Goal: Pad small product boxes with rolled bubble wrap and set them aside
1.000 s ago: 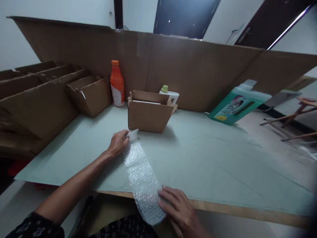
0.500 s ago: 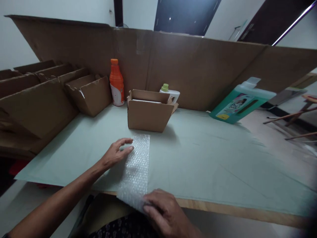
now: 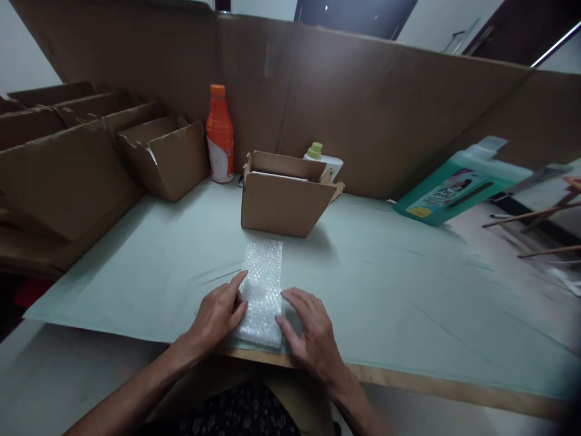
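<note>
At the near edge of the table point(image 3: 408, 315), which is covered by a pale green sheet, one strip of bubble wrap point(image 3: 262, 290) is laid flat, its length running away from the edge toward the far side. It is flanked by two hands: the left hand point(image 3: 219, 315) is pressed palm-down on its left border and the right hand point(image 3: 308, 330) on its right border, fingers of both spread and flat, nothing being pinched. Just beyond the strip's far end one small open cardboard box point(image 3: 284, 200) is set near the table's middle. Behind it, against the far cardboard wall point(image 3: 363, 109), one white bottle with a green cap point(image 3: 323, 161) is partly hidden, and one orange bottle point(image 3: 219, 136) is stood upright to the left. Along the left edge several open cartons point(image 3: 163, 154) are lined up; their exact count cannot be told. At the far right corner one teal jug point(image 3: 458, 184) is seen tilted.
</note>
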Motion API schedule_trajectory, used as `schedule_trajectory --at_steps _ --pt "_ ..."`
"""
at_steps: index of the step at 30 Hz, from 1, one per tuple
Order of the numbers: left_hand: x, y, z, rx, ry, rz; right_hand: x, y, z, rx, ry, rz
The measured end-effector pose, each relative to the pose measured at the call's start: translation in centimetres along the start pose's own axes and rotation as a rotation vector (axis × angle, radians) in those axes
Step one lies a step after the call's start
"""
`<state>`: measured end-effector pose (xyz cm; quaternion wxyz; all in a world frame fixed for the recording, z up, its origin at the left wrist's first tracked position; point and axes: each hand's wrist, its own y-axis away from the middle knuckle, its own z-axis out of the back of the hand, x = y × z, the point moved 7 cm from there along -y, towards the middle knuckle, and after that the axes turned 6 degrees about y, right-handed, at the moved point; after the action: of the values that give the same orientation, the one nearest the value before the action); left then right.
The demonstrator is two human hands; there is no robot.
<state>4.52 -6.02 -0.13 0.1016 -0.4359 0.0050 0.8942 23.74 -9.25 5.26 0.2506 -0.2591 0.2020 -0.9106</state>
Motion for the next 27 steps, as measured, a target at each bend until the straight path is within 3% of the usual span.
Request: schedule_trajectory --at_steps 3,6,10,13,17,20,23,25,27 --pt "-0.1 0.3 0.0 -0.022 -0.054 -0.044 2.5 1.7 0.0 0.13 -0.042 0.101" --pt "0.1 0.4 -0.1 -0.039 -0.073 -0.074 3.4 2.4 -1.3 0.225 -0.036 0.114" --pt "0.0 0.4 0.8 -0.061 -0.054 -0.118 2.9 2.4 -2.7 0.2 -0.025 0.113" --pt "-1.5 1.3 2.4 -0.078 -0.013 -0.23 2.5 2.2 -2.7 0.151 -0.101 0.107" --pt "-3.5 3.6 2.9 0.098 0.037 -0.373 1.7 1.5 -2.6 0.18 -0.309 -0.065" --pt "-2.6 4.1 2.3 0.121 0.057 -0.268 0.8 1.1 -3.0 0.207 -0.418 -0.241" --pt "-0.9 3.5 1.5 0.046 0.016 -0.135 0.6 0.9 -1.7 0.049 -0.314 -0.222" --pt "-0.3 3.1 0.9 0.012 -0.041 -0.12 1.2 1.1 -0.4 -0.085 -0.153 -0.115" --pt "-0.3 2.9 0.5 -0.007 -0.1 -0.144 2.3 1.5 0.0 -0.1 -0.041 0.006"
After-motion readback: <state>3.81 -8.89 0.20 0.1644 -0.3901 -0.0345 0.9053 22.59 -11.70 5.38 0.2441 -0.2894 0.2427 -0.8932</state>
